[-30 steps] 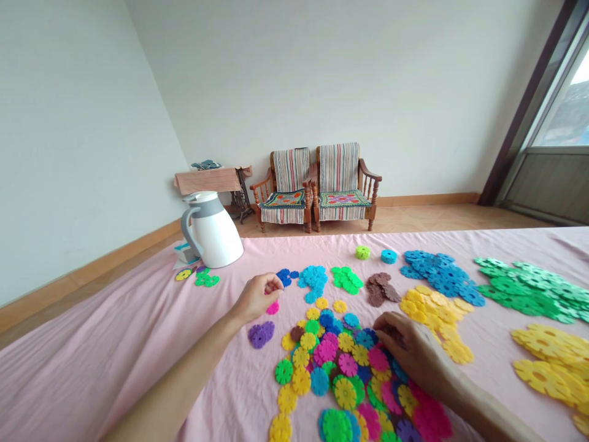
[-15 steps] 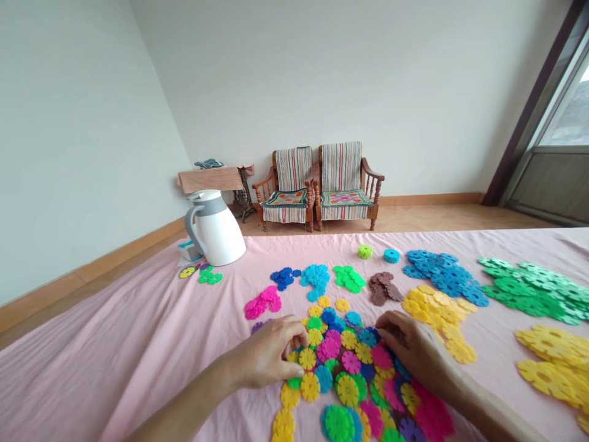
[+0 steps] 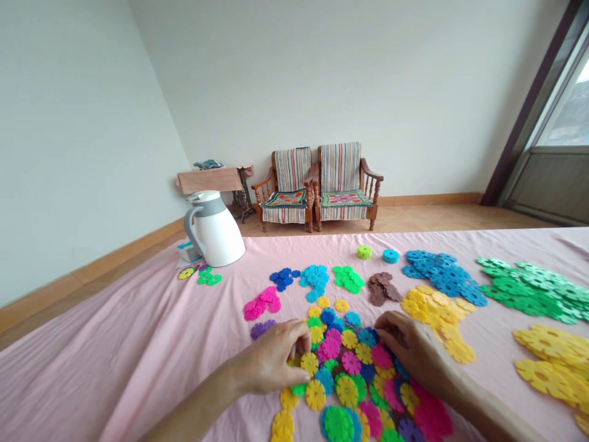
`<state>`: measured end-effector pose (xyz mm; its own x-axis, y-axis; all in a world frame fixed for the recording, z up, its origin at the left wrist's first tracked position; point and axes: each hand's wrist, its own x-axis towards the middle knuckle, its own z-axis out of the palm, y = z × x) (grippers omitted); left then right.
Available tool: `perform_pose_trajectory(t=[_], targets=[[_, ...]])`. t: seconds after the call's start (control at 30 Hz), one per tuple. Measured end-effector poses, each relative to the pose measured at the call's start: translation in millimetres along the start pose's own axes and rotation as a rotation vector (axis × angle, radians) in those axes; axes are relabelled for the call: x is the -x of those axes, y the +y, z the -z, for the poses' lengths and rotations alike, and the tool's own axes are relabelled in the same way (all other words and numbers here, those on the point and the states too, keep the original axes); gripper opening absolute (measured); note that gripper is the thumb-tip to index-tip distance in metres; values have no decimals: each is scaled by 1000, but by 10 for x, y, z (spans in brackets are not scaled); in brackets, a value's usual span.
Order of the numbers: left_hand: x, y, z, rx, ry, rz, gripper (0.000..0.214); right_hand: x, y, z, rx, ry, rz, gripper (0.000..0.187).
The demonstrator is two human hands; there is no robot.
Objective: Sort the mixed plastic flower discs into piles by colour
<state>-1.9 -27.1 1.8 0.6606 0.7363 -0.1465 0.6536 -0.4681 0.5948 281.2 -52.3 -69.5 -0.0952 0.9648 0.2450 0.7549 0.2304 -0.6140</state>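
Observation:
A mixed heap of notched plastic flower discs (image 3: 351,362) in yellow, pink, blue, green and purple lies spread in front of me. My left hand (image 3: 276,356) rests at the heap's left edge, fingers bent and thumb apart, touching yellow discs (image 3: 309,364). On the heap's right side lies my right hand (image 3: 409,341), its fingers curved over the outer blue discs with a gap between thumb and index finger. Neither hand lifts a disc. Discs beneath both palms are hidden.
Single-colour piles surround the heap: pink (image 3: 262,303), dark blue (image 3: 284,279), light blue (image 3: 314,280), green (image 3: 348,279), brown (image 3: 383,288) and yellow (image 3: 435,310). Larger green discs (image 3: 534,288) lie right. A white jug (image 3: 221,236) stands back left on the pink cloth (image 3: 151,331).
My left hand has shifted slightly right, and the yellow and green discs beside its thumb have slid right with it. More of the purple pile shows. The right hand stays in place.

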Motion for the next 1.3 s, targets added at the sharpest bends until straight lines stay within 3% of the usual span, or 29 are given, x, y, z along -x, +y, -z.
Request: perform_pose_trajectory(t=[0.4,0.73,0.97,1.13,1.3], targets=[[4,34,-96,119,-37,-23,9,-5,39,-18,-5,20,17,19],[-35,81,-47,168,55,-30,10,1,-6,16,1,-10,0,18],[-330,62,-17,-140,264,-156,28,-4,42,-7,-19,-17,1,19],[-560,18,-28,-307,220,-228,25,-3,12,8,-17,-19,-10,17],[-572,40,-59,-345,180,-252,20,2,12,5,-3,-16,-9,18]])
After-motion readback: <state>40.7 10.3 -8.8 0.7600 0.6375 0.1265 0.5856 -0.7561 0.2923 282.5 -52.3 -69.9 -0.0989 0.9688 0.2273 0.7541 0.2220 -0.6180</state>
